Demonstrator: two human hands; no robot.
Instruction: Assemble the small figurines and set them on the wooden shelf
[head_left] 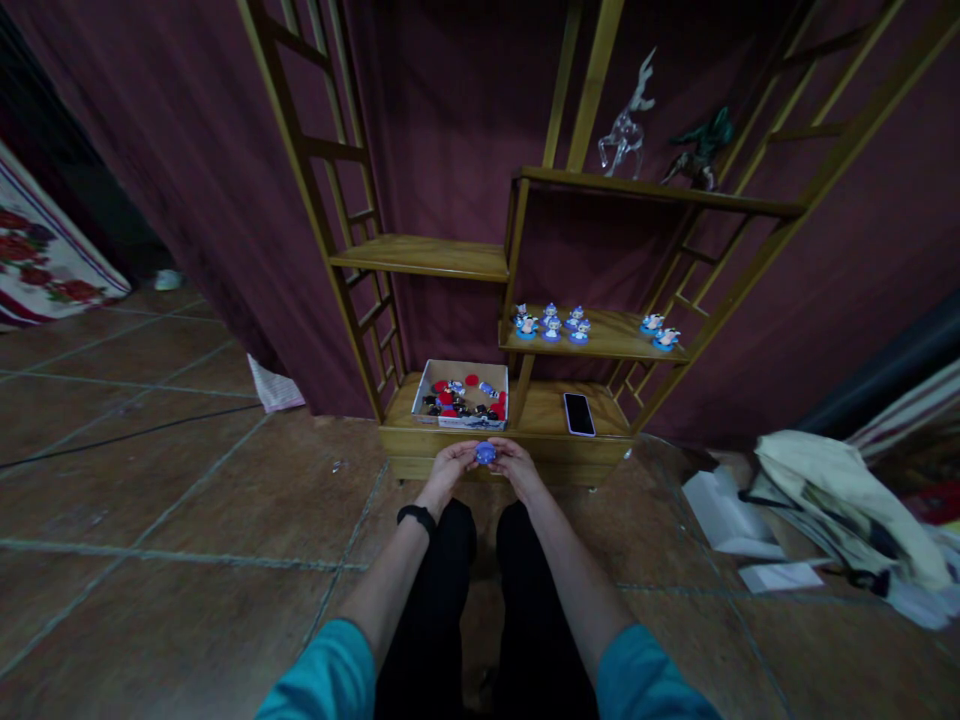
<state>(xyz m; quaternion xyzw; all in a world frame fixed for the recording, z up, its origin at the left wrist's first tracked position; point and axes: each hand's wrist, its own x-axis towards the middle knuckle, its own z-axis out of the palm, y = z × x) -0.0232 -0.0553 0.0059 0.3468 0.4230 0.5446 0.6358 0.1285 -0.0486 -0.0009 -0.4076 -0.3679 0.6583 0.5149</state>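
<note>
Between my fingertips, in front of the low shelf, is a small round purple-blue disc (486,453), much like the bases under the figurines. My left hand (450,468) pinches its left edge, and my right hand (517,466) grips the right edge. Just beyond my hands, a shallow cardboard box (422,408) holds red, black and purple-white small pieces. Several purple-based figurines (551,328) stand grouped on the middle shelf. Two figurines with light-blue bases (664,340) stand at that shelf's right end. Fine detail on the disc is too small to make out.
A phone (579,414) lies on the bottom shelf (544,405), right of the box. Higher up, a clear deer-like statue (626,125) and a dark green-brown statue (705,150) stand on a shelf. Bags (832,480) and a white box (731,515) lie on the floor at right.
</note>
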